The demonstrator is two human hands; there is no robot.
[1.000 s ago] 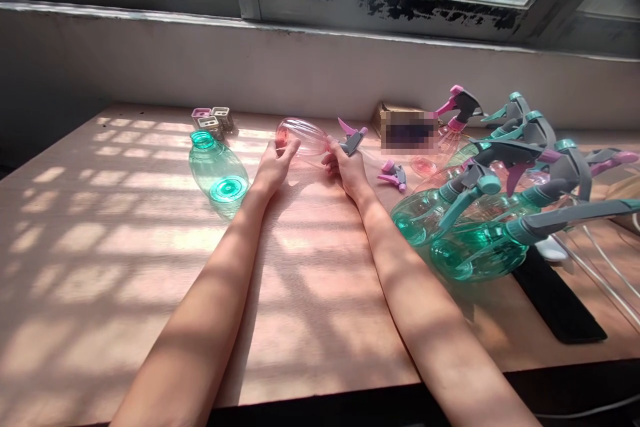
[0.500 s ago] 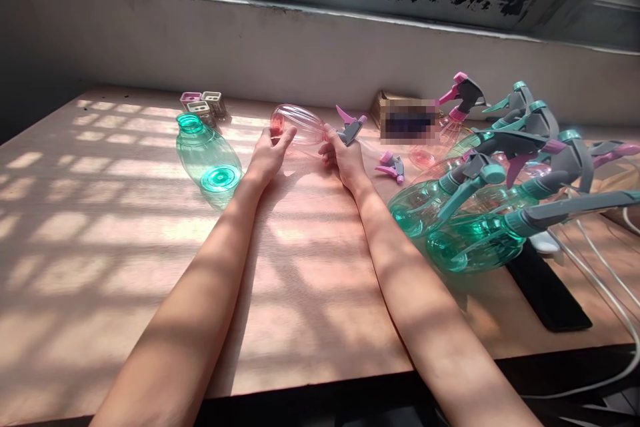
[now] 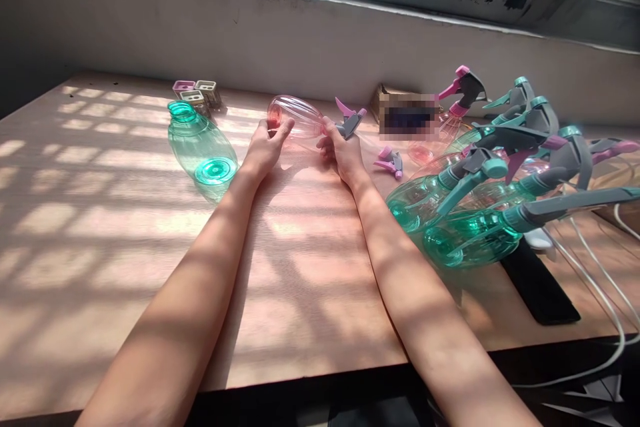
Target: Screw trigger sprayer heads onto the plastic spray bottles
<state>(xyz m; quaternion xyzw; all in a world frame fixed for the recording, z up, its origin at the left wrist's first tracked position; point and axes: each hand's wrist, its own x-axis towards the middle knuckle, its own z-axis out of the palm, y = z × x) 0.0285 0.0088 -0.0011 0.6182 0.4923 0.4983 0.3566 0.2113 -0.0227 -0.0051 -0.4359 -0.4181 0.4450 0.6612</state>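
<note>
Item one: a pink bottle (image 3: 299, 118), near the far side of the table (image 3: 285, 327), held between our hands, lying sideways with its base to our left and its neck to our right. Whether it rests on the wood, we cannot tell.

Item two: a pink-and-grey spray head (image 3: 351, 124), at the neck end of that bottle.

Left hand (image 3: 265, 145): thumb and fingers grasping the bottle by its base end.

Right hand (image 3: 346, 153): grasping the spray head where it meets the neck; our fingers hide the joint, so we cannot say how firmly the two are seated.

Step, as we judge it: working the head at the neck. Any turning there calls for a steady left hold and a straight line between head and neck.

Nearby: one loose spray head (image 3: 391, 163), right of our right hand; one green bottle (image 3: 200, 147), upright, with no head on it, left of our left hand; three small boxes (image 3: 193, 97) just behind it.

Farther right: a cluster of spray bottles (image 3: 470, 243), heads fitted; a black phone (image 3: 540, 283); white cables (image 3: 595, 267).
</note>
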